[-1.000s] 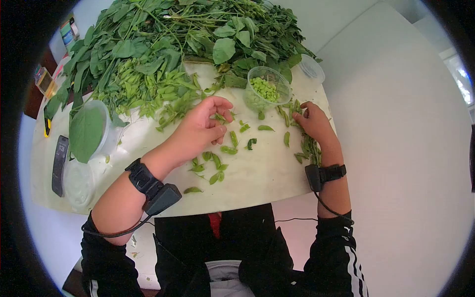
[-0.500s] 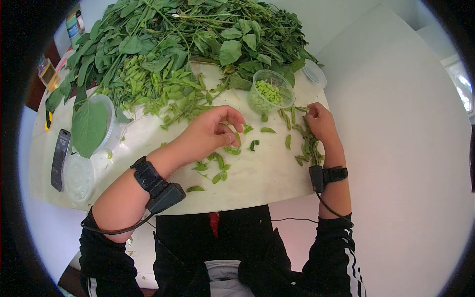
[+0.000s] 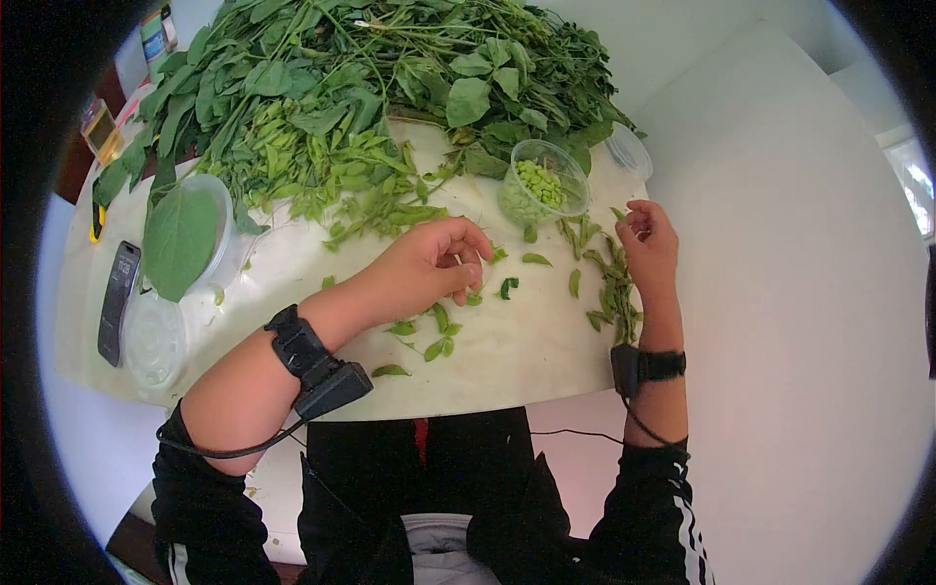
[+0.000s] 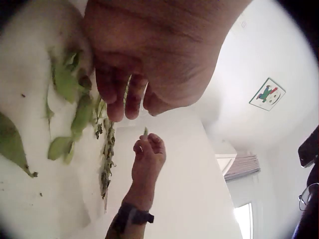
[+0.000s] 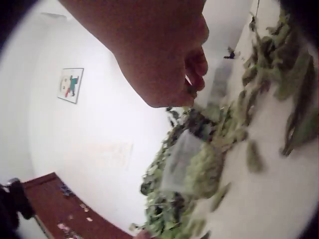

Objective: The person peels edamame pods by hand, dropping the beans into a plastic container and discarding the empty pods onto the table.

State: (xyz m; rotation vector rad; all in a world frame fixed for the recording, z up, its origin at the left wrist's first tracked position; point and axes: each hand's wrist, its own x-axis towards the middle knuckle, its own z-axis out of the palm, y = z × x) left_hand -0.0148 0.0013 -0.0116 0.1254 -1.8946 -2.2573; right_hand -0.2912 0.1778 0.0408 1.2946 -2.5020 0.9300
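Observation:
My right hand is raised at the table's right edge and pinches a small green pod between thumb and fingers. Its tip pokes up past the fingertips in the left wrist view. Under this hand lies a row of picked-over pods and stems. Over the middle of the table hangs my left hand, fingers loosely curled with nothing seen between them. Near it several loose green pods are scattered. A clear plastic cup of shelled green beans stands between and beyond the hands.
A large heap of leafy bean plants covers the back of the table. At the left are a tub with a big leaf over it, a phone and a lid. Another lid lies at the back right.
My right hand has reached into the pods at the right, then lifted off them with a pod. My left hand has shifted slightly right and toward me, its fingers still loosely curled.

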